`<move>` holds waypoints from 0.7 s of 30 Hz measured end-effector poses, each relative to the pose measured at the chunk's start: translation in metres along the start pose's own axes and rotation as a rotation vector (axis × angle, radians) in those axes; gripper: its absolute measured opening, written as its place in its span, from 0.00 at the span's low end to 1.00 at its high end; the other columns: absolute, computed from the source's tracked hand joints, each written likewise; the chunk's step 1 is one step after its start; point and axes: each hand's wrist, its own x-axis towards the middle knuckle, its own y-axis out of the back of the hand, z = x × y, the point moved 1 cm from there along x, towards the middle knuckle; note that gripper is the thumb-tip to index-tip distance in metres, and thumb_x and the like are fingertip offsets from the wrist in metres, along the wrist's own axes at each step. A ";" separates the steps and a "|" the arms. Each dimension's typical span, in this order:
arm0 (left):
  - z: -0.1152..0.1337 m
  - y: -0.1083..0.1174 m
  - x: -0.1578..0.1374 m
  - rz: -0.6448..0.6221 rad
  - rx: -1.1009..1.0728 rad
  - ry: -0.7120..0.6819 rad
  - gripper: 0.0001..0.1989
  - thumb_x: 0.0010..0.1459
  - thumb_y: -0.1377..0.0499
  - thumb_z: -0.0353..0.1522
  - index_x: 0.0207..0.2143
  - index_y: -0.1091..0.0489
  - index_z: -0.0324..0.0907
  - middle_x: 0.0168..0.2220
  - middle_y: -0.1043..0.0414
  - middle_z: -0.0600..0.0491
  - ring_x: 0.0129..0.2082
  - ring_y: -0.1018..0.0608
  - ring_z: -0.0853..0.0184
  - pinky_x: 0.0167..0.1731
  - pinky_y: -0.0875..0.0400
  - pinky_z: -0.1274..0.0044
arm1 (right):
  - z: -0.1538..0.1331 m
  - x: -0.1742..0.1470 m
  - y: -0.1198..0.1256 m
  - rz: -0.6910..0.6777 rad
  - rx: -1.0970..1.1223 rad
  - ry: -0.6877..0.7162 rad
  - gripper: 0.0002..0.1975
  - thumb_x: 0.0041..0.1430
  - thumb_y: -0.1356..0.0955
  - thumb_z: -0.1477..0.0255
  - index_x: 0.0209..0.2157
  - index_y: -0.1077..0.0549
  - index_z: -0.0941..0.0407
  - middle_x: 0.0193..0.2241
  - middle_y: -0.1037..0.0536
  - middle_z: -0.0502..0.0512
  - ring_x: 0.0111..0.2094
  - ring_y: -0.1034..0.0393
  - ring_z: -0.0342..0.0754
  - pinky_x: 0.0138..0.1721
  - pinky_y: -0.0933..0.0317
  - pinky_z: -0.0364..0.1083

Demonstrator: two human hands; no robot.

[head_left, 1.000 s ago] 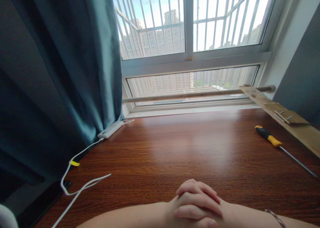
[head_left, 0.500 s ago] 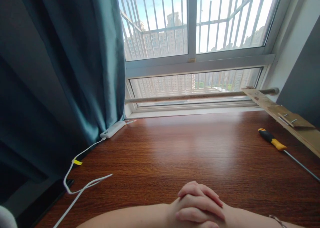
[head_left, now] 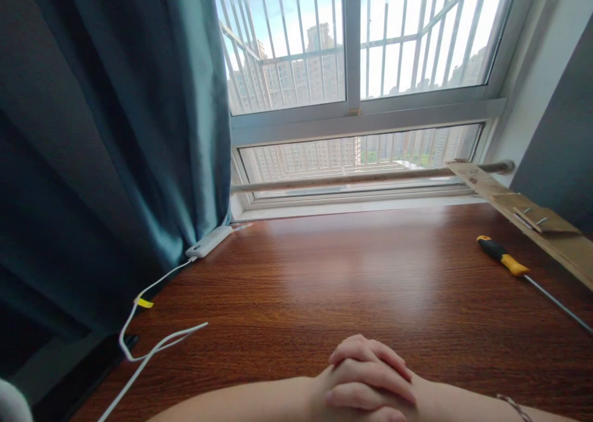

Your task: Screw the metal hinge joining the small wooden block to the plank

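Note:
My left hand and my right hand are clasped together at the bottom middle, fingers interlaced over one another. Both are closed, and no object shows between them. They rest at the near side of a brown wood-grain tabletop. A bracelet is around my right wrist. The lower parts of the hands are cut off by the frame edge. Off to the right lies a screwdriver with a black and yellow handle, apart from my hands.
A white power strip or adapter sits by the blue curtain, its white cable looping over the left side. Along the right edge runs a cardboard strip with two metal screws or nails on it. A barred window stands behind.
My hands stay clasped in the same place. The view has shifted very slightly; nothing on the table has moved.

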 end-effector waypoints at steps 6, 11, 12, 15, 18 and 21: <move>-0.007 -0.010 -0.003 0.022 0.135 -0.029 0.14 0.50 0.44 0.41 0.40 0.29 0.55 0.33 0.27 0.52 0.39 0.23 0.57 0.15 0.39 0.82 | -0.007 0.021 0.006 -0.242 0.000 -0.090 0.34 0.57 0.55 0.65 0.01 0.56 0.64 0.06 0.45 0.42 0.16 0.35 0.29 0.28 0.44 0.39; -0.010 -0.019 -0.010 0.136 0.191 -0.056 0.19 0.52 0.46 0.37 0.47 0.33 0.57 0.40 0.27 0.51 0.47 0.27 0.53 0.17 0.36 0.81 | -0.003 0.028 0.011 -0.325 -0.164 -0.131 0.33 0.53 0.61 0.71 0.00 0.57 0.67 0.08 0.43 0.45 0.22 0.31 0.31 0.26 0.46 0.40; -0.011 -0.020 -0.010 0.138 0.193 -0.058 0.19 0.52 0.46 0.37 0.48 0.33 0.57 0.41 0.27 0.51 0.49 0.28 0.53 0.18 0.36 0.81 | -0.002 0.028 0.013 -0.337 -0.179 -0.137 0.33 0.53 0.61 0.70 0.00 0.56 0.67 0.08 0.42 0.45 0.23 0.31 0.31 0.26 0.46 0.39; -0.011 -0.019 -0.009 0.108 0.173 -0.049 0.19 0.52 0.46 0.37 0.48 0.33 0.57 0.40 0.27 0.51 0.47 0.27 0.53 0.17 0.37 0.82 | -0.003 0.026 0.017 -0.347 -0.151 -0.141 0.35 0.56 0.54 0.64 0.01 0.54 0.65 0.09 0.39 0.43 0.21 0.31 0.31 0.26 0.46 0.38; -0.011 -0.014 -0.004 0.052 0.146 -0.024 0.17 0.49 0.43 0.39 0.44 0.31 0.57 0.35 0.27 0.52 0.42 0.24 0.56 0.15 0.38 0.82 | -0.007 0.021 0.018 -0.316 -0.125 -0.095 0.34 0.56 0.51 0.60 0.02 0.54 0.64 0.08 0.40 0.41 0.18 0.32 0.30 0.25 0.46 0.37; -0.010 -0.006 0.002 -0.042 0.082 -0.014 0.14 0.47 0.42 0.42 0.39 0.28 0.55 0.30 0.27 0.53 0.37 0.23 0.59 0.15 0.38 0.83 | -0.010 0.017 0.014 -0.212 -0.154 0.004 0.34 0.58 0.50 0.59 0.03 0.52 0.63 0.06 0.41 0.41 0.16 0.34 0.29 0.24 0.47 0.35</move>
